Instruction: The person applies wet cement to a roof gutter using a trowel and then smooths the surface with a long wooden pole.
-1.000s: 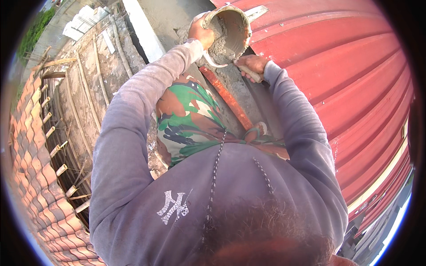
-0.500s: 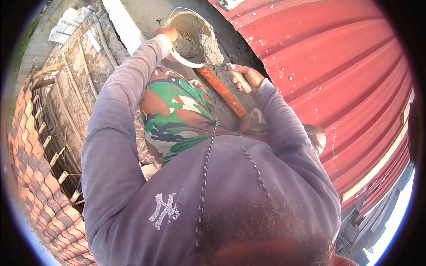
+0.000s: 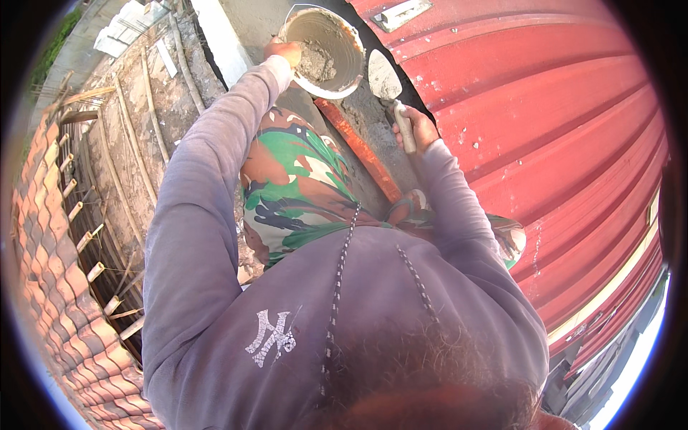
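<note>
One round bucket [image 3: 347, 39], its pale rim smeared and its inner wall coated grey, tilts toward the wearer near the far end of a single orange-red bar [image 3: 358, 152]; wet mortar [image 3: 317, 64] lies inside. The left hand [image 3: 284, 53] is clamped on its left rim. The right hand [image 3: 420, 129] is curled around the pale handle of one trowel [image 3: 385, 77], its grey-smeared blade just right of the bucket. A white, cracked letter emblem [image 3: 271, 337] marks the sweatshirt [image 3: 401, 301], which has two speckled drawstrings.
</note>
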### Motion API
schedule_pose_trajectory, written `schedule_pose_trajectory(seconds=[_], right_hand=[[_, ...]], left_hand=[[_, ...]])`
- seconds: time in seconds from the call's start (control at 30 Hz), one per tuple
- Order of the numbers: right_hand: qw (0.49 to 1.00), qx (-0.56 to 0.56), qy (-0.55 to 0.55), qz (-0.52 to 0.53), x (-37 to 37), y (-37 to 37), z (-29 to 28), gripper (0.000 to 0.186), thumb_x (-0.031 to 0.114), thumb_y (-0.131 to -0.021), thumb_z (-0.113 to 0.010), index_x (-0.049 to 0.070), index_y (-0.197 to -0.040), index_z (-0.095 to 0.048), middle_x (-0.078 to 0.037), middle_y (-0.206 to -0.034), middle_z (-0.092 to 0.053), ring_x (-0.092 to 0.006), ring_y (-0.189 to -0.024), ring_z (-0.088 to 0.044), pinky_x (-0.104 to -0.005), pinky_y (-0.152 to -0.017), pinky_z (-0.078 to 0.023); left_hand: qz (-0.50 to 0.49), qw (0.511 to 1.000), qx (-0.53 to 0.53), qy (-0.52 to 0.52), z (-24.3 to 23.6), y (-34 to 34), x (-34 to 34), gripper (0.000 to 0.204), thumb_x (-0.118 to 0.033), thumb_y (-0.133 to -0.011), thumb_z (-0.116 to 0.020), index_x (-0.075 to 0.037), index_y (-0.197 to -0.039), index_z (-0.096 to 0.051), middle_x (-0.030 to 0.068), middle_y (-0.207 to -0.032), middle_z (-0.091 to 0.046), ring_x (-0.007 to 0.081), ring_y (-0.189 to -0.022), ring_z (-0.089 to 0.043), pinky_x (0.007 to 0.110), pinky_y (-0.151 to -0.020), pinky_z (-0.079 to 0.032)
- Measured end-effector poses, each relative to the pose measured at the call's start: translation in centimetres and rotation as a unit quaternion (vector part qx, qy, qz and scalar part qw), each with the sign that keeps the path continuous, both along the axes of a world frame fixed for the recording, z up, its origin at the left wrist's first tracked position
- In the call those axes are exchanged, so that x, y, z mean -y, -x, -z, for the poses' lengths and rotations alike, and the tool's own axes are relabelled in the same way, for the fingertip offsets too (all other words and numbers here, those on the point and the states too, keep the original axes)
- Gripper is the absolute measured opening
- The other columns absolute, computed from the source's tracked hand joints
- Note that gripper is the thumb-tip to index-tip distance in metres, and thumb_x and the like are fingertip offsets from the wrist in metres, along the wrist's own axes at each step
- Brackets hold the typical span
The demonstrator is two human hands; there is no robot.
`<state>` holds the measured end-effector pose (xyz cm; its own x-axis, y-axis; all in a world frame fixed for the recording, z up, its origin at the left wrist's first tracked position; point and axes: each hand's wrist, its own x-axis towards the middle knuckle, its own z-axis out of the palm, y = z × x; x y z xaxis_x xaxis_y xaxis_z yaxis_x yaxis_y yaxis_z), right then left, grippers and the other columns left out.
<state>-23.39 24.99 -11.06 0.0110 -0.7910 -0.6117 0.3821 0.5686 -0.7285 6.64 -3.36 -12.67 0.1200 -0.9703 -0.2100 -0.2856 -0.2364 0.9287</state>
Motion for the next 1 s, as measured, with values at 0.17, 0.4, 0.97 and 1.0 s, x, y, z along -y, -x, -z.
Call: schedule_pose_trajectory(seconds=[0.17,0.4,0.97,1.0], right_hand=[[0.867,-0.463,0.136,-0.124,3.7,0.0,-3.0,0.054,0.026,-0.096,-0.056,0.012,-0.147,-0.052,-0.023,-0.102,-0.070,-0.0345,-0.087,-0.072,-0.0448,-0.075,-0.059],[0.688,-0.690,0.106,-0.201,7.7,-5.7,-11.1,0.051,0.019,-0.094,-0.054,0.011,-0.144,-0.052,-0.028,-0.119,-0.069,-0.0431,-0.111,-0.069,-0.0517,-0.095,-0.055],[0.887,-0.362,0.076,-0.276,8.5,2.7,-13.1,0.041,0.040,-0.095,-0.064,0.006,-0.118,-0.069,-0.003,-0.071,-0.062,-0.0148,-0.050,-0.057,-0.0336,-0.043,-0.049],[0.910,-0.315,0.083,-0.256,7.9,2.1,-11.9,0.040,0.040,-0.096,-0.065,0.008,-0.119,-0.069,-0.002,-0.072,-0.062,-0.0130,-0.050,-0.056,-0.0319,-0.043,-0.048]], left_hand=[[0.142,0.980,-0.115,0.078,-3.7,4.6,-3.2,0.045,0.006,-0.086,-0.055,-0.005,-0.129,-0.064,0.0032,-0.098,-0.070,0.0174,-0.087,-0.066,0.034,-0.076,-0.054],[0.176,0.951,-0.064,0.244,-12.5,7.4,-9.4,0.055,0.009,-0.083,-0.052,-0.001,-0.137,-0.062,0.0154,-0.123,-0.072,0.0239,-0.113,-0.068,0.033,-0.101,-0.050],[0.235,0.910,-0.158,0.302,-14.3,7.0,-10.2,0.061,0.008,-0.085,-0.053,0.004,-0.146,-0.053,0.0116,-0.134,-0.065,0.0165,-0.114,-0.064,0.027,-0.099,-0.049],[0.235,0.909,-0.177,0.294,-13.8,6.7,-9.7,0.061,0.008,-0.085,-0.053,0.003,-0.146,-0.053,0.0111,-0.133,-0.066,0.0157,-0.112,-0.064,0.026,-0.097,-0.050]])
